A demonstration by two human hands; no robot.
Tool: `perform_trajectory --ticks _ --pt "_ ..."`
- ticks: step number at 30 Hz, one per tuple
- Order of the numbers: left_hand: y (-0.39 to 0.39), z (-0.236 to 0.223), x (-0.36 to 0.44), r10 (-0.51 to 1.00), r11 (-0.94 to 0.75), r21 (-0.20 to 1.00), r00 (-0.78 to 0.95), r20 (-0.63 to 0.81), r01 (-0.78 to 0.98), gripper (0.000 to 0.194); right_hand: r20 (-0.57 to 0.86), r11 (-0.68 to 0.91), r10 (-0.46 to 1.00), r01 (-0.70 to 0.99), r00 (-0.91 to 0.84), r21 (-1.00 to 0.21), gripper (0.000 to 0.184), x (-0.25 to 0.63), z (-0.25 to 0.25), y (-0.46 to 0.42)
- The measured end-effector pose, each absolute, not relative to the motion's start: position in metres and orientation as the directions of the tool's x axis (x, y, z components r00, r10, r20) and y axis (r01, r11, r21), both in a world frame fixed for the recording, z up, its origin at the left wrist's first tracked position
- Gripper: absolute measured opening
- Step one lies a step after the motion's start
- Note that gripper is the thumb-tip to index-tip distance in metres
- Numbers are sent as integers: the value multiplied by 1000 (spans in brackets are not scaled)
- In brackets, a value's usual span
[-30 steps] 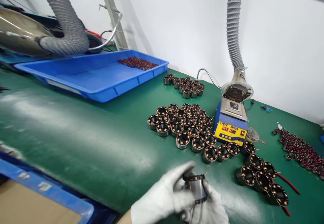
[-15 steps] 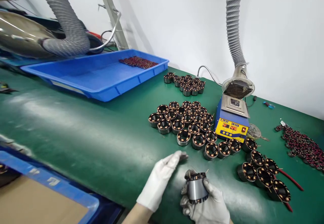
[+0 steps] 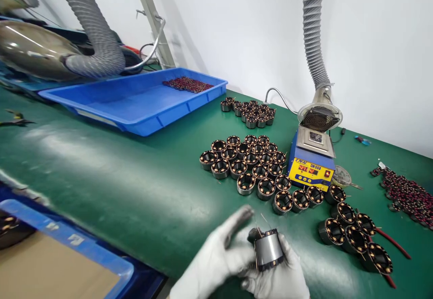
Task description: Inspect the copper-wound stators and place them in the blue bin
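Both hands wear white gloves at the table's near edge. My right hand (image 3: 282, 276) is closed around a metal stator (image 3: 268, 250) with copper windings and thin wire ends sticking up. My left hand (image 3: 216, 258) rests against the stator's left side, its forefinger stretched out above it and the thumb touching the stator's top. Several more stators (image 3: 252, 163) stand in a cluster on the green table (image 3: 111, 177) just beyond the hands. Another row of stators (image 3: 355, 236) lies to the right.
A yellow and blue solder pot (image 3: 313, 161) stands under a grey extraction hose (image 3: 313, 42). A blue tray (image 3: 135, 98) with small red parts sits at the back left. A further stator group (image 3: 249, 112) and a pile of dark red parts (image 3: 407, 195) lie on the table. Red-handled pliers (image 3: 394, 242) lie by the right-hand row.
My left hand drew off the stator half a second ago with fingers stretched, then came back against its left side. My right hand kept hold of the stator throughout.
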State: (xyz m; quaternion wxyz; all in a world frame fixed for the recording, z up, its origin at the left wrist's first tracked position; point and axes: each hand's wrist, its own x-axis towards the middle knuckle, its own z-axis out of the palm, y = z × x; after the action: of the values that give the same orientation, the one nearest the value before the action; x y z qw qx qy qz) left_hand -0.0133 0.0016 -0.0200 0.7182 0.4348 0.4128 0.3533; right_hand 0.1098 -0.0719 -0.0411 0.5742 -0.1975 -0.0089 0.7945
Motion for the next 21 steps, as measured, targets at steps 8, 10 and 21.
perform_trajectory --ticks 8,10,21 --pt "0 -8 6 864 356 932 357 -357 71 27 -305 -453 874 -861 -378 -229 46 109 -39 -75" --pt "3 -11 4 857 291 957 439 -269 17 31 -328 -438 874 -873 -359 -213 48 110 -39 -75" --pt "-6 -6 13 867 442 897 260 -425 -7 33 -335 -483 848 -859 -411 -169 49 107 -37 -69"
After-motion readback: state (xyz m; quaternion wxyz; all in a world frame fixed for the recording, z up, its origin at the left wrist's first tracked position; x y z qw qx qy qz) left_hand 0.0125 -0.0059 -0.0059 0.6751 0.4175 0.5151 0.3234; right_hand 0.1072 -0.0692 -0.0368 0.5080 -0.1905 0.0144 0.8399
